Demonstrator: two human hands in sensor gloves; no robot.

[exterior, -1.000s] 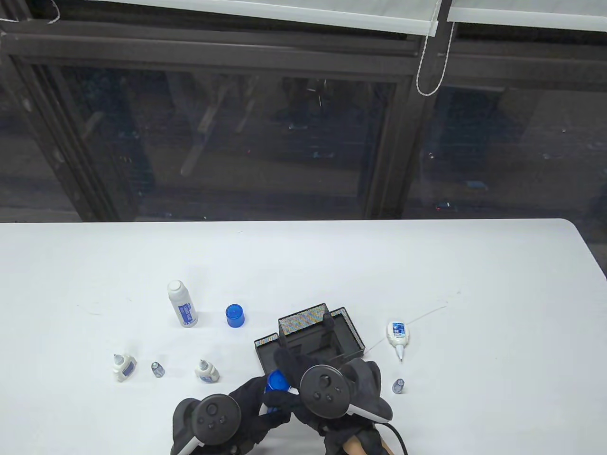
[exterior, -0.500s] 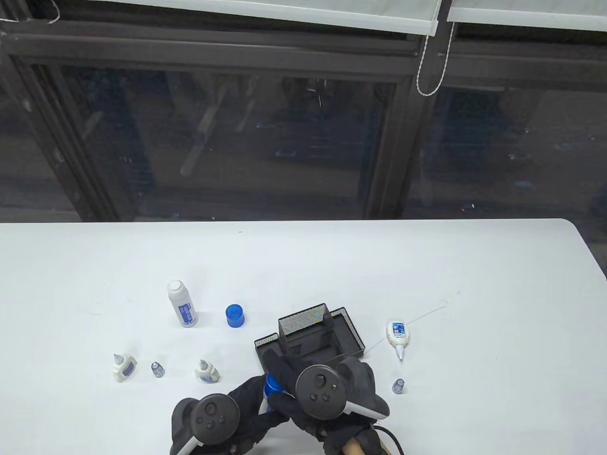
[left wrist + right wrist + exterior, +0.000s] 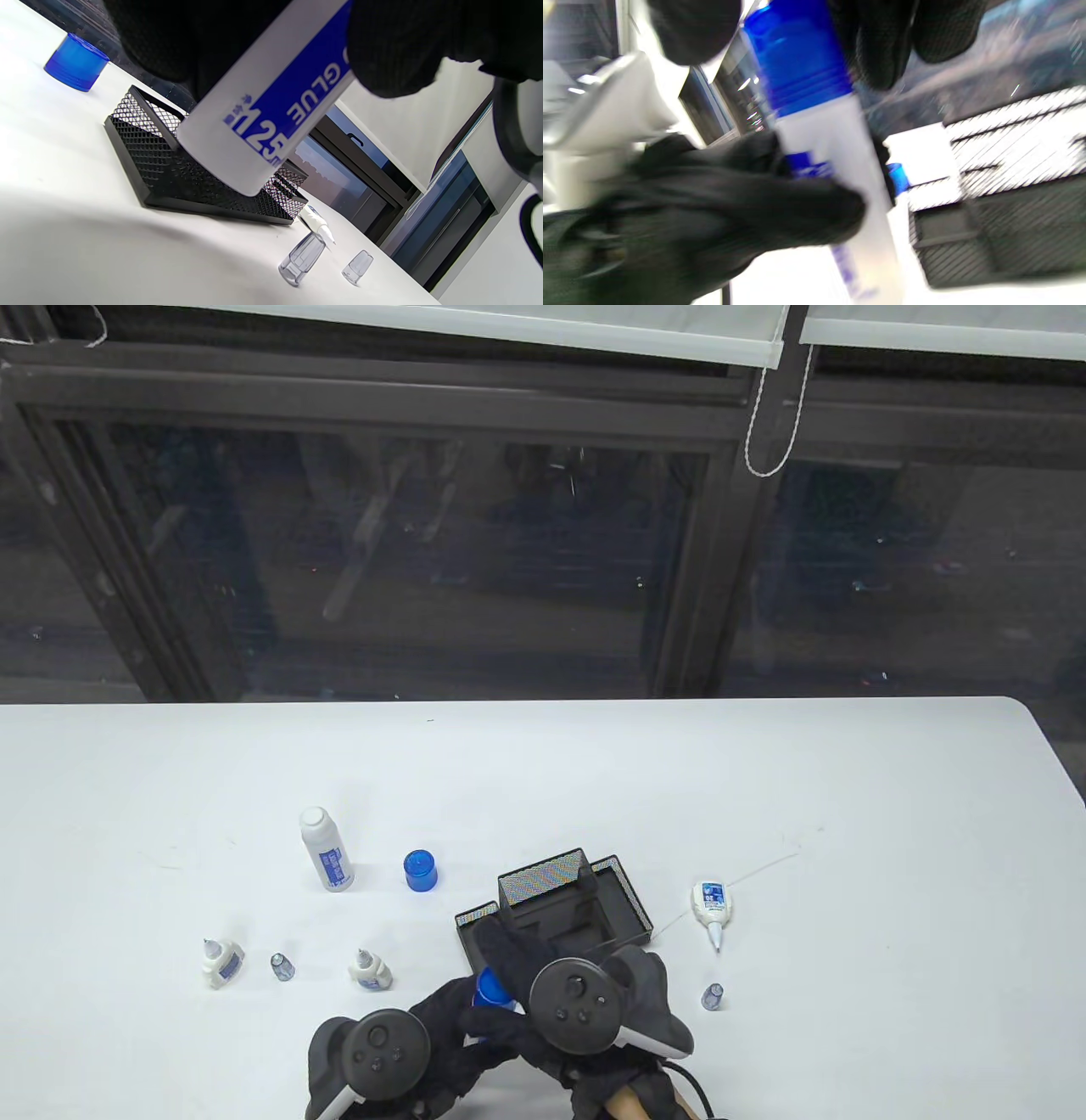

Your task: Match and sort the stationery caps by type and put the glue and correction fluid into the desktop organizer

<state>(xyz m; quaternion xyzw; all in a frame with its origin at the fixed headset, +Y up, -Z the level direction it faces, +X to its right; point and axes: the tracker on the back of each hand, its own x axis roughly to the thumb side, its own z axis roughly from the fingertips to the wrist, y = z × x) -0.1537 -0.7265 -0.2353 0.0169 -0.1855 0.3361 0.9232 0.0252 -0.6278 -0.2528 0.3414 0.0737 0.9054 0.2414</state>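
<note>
Left hand [image 3: 441, 1027] wrapped around the white body of a glue bottle [image 3: 271, 97], held clear of the surface [image 3: 848, 814] just in front of the black mesh organizer [image 3: 628, 899]. Right hand [image 3: 585, 1001] up at the bottle's blue cap [image 3: 797, 55], fingers [image 3: 882, 42] curled about it; whether gripping it firmly or only touching, hard to tell through the blur. Bottle tilted, cap end up, base hanging near the organizer's front wall.

Further left on the surface: a second glue bottle [image 3: 326, 848] standing upright without its cap, and a loose blue cap [image 3: 422, 870] just to its right. Closer to the near edge, two small correction fluid bottles [image 3: 222, 963] [image 3: 370, 969] with a small clear cap [image 3: 281, 966] between them, all apart from one another. Right of the organizer, a third correction fluid bottle [image 3: 710, 908] lying down, nozzle pointing toward the near edge, and another clear cap [image 3: 712, 996] near its tip but not touching.
</note>
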